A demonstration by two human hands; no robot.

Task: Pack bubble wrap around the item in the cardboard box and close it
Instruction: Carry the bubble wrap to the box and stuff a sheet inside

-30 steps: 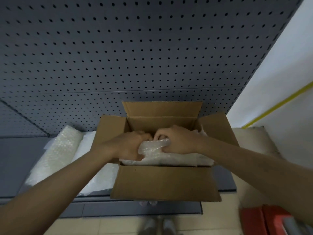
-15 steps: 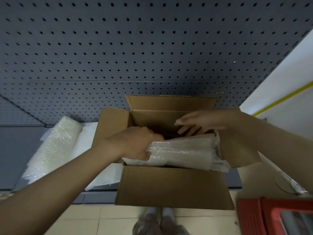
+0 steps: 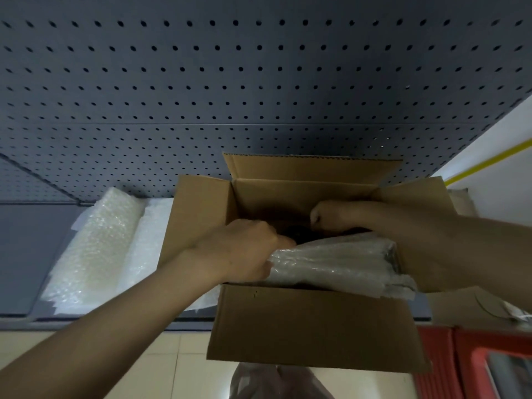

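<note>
An open brown cardboard box stands on the shelf edge with all its flaps up or out. A folded wad of bubble wrap lies across its near half and sticks out over the right front corner. My left hand grips the left end of that wad at the box's left side. My right hand reaches in from the right, curled into a fist over the dark far part of the interior. The item inside is hidden in shadow.
A roll and sheets of bubble wrap lie on the grey shelf left of the box. A grey pegboard rises behind. Red crates sit at the lower right, and feet show on the tiled floor below.
My right hand let go of the wrap, lifted away, then went down into the far side of the box with its fingers curled. My left hand kept its hold on the wrap.
</note>
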